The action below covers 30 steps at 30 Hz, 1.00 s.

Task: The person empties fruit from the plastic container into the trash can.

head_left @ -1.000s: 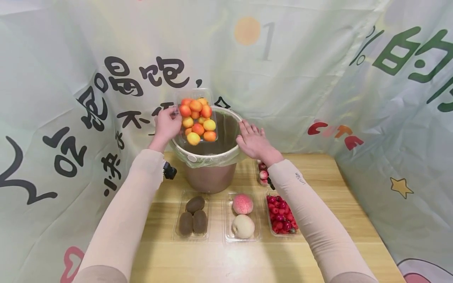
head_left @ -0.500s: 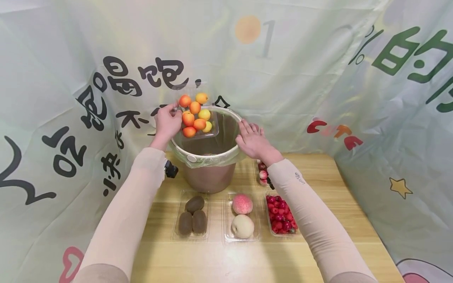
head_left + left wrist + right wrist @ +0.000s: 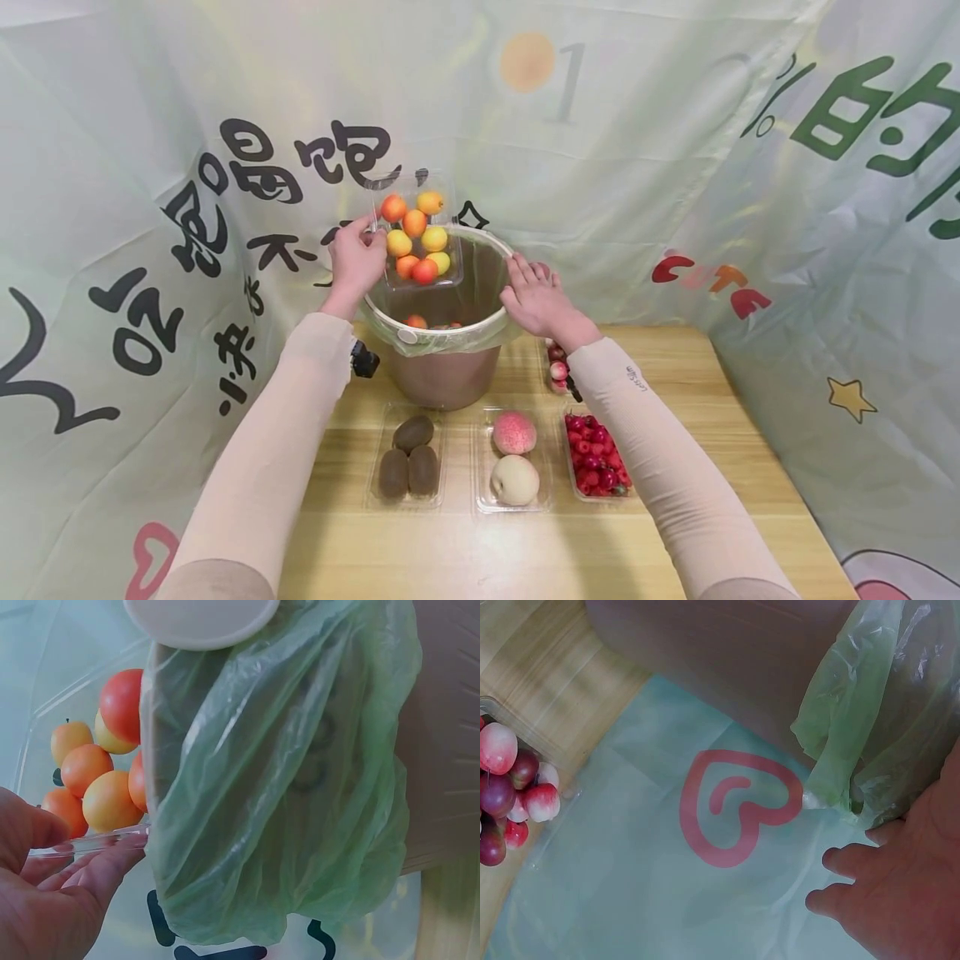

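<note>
My left hand [image 3: 356, 258] pinches the edge of a clear plastic box [image 3: 457, 258], thumb on one side and fingers on the other. Small orange and yellow fruits [image 3: 414, 223] lie in the tilted box, above the mouth of a brownish-pink bin [image 3: 446, 375]. A pale green bag [image 3: 247, 787] lines the bin and folds over its white rim. Inside the bin, an orange fruit [image 3: 416, 322] shows near the front; the rest of the contents is mostly hidden. On the rim's right side rests my right hand [image 3: 542, 298], its fingers extended.
In front of the bin stand clear boxes of brown kiwis [image 3: 408, 472], peaches [image 3: 514, 479] and red berry-like fruits [image 3: 592, 454]. Another box of purple and pink-white fruits [image 3: 510, 791] is partly behind the right forearm. Printed cloth [image 3: 637, 208] hangs around the wooden table [image 3: 487, 567].
The left hand has raised and tilted the box slightly. Fewer fruits show in it, the others have shifted, and orange fruit now shows inside the bin. The right hand stays put.
</note>
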Motion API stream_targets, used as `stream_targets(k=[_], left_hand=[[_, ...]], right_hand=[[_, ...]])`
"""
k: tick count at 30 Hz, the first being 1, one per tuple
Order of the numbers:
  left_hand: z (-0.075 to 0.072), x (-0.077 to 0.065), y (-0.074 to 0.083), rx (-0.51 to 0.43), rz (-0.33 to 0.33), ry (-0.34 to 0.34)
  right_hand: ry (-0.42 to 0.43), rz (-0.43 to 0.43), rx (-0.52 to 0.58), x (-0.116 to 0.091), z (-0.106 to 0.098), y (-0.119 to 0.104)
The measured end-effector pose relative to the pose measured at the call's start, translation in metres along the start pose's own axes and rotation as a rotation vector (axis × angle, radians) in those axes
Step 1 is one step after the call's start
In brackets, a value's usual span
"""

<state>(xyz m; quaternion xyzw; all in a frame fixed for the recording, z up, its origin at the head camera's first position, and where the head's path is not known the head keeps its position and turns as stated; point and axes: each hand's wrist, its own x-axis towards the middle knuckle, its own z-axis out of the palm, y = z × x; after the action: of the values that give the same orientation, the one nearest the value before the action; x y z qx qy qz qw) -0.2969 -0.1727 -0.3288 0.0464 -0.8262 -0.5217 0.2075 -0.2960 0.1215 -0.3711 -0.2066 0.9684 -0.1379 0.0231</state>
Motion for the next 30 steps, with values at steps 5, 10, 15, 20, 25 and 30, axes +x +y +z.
stream_targets(k=[5, 10, 15, 20, 25, 30], left_hand=[[0.0008, -0.0003, 0.0008, -0.004, 0.003, 0.018], [0.0010, -0.0006, -0.0008, -0.019, 0.013, 0.037], [0.0008, 0.0000, -0.0024, -0.043, 0.022, 0.038], [-0.0004, 0.0002, -0.0038, -0.033, 0.030, 0.042], [-0.0011, 0.0003, -0.0043, -0.041, 0.045, 0.054], [-0.0008, 0.0019, -0.0069, -0.048, 0.049, 0.050]], right_hand=[[-0.001, 0.000, -0.008, 0.0008, 0.0005, 0.0011], [-0.008, 0.001, 0.001, 0.0002, 0.0000, 0.0006], [-0.012, 0.004, 0.011, -0.0004, -0.0003, 0.0000], [-0.012, 0.002, 0.009, 0.0002, -0.0002, 0.0002], [-0.011, 0.001, 0.017, 0.0004, -0.0010, 0.0003], [-0.016, 0.001, 0.013, 0.0016, -0.0006, 0.0008]])
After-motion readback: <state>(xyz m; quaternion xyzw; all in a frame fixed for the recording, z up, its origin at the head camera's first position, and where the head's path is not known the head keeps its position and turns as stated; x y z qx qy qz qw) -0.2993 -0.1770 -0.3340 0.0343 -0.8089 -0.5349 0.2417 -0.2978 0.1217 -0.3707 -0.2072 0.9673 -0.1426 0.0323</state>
